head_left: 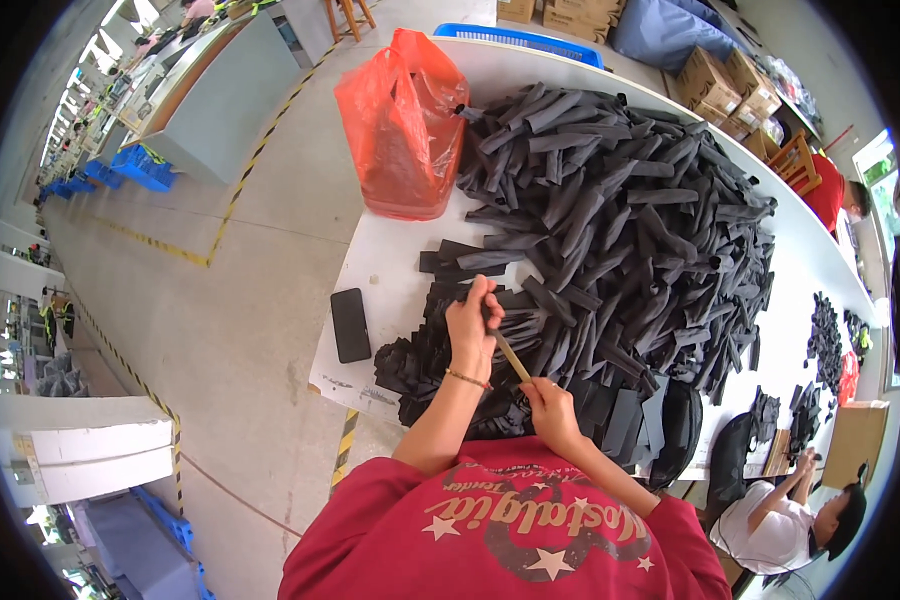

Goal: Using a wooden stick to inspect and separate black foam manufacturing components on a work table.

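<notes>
White and long, the worktable (390, 260) curves away across a big workshop with a grey concrete floor marked by yellow-and-black tape. Nearest the camera is the person's red printed shirt (500, 530), with both forearms reaching up from it toward the table edge. The right hand (550, 405) is closed around the lower end of a thin tan stick (512, 356), which slants up and to the left. The left hand (473, 322), a thin bracelet at its wrist, is curled with its fingers pinching a dark fabric piece at the stick's upper end; the exact grip is too small to make out. Both hands sit over a low heap of crumpled black pieces (420, 370) at the near edge of the table. Just left of that heap a black phone (350, 324) lies flat on the bare white top. Beyond the hands rises a large pile of black fabric strips (630, 210), spreading over most of the table's width. Behind it to the left, an orange plastic bag (405, 125) stands slumped, touching the pile. A blue crate (515, 40) sits at the far end. Low on the right, another person in a white top (770, 520) sits bent over the table.
</notes>
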Available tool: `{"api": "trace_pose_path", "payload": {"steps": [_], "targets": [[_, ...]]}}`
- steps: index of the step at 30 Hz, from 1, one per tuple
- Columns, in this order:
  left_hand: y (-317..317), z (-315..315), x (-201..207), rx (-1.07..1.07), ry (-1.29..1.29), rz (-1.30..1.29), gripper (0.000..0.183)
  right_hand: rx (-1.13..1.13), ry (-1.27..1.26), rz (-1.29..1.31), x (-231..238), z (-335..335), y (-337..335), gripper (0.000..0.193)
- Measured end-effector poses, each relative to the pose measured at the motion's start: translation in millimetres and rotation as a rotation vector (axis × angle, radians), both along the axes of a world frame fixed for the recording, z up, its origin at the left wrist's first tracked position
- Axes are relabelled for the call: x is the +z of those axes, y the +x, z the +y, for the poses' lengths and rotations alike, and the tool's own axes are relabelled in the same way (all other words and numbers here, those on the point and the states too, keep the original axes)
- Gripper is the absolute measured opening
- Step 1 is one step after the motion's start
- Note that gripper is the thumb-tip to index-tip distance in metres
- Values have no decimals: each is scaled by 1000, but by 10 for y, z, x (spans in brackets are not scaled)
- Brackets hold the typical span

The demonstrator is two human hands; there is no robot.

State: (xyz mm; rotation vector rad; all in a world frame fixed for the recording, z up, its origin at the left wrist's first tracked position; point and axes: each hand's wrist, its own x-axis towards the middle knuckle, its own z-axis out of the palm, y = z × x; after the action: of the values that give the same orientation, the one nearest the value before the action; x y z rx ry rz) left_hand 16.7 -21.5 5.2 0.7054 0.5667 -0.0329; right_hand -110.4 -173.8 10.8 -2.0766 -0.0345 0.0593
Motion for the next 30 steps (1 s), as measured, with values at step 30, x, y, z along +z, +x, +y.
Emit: {"api": "trace_pose_path", "payload": {"steps": [30], "targets": [[-118, -106, -12, -1055, 485, -319, 32, -41, -85, -299, 378, -276, 1371, 10]]}}
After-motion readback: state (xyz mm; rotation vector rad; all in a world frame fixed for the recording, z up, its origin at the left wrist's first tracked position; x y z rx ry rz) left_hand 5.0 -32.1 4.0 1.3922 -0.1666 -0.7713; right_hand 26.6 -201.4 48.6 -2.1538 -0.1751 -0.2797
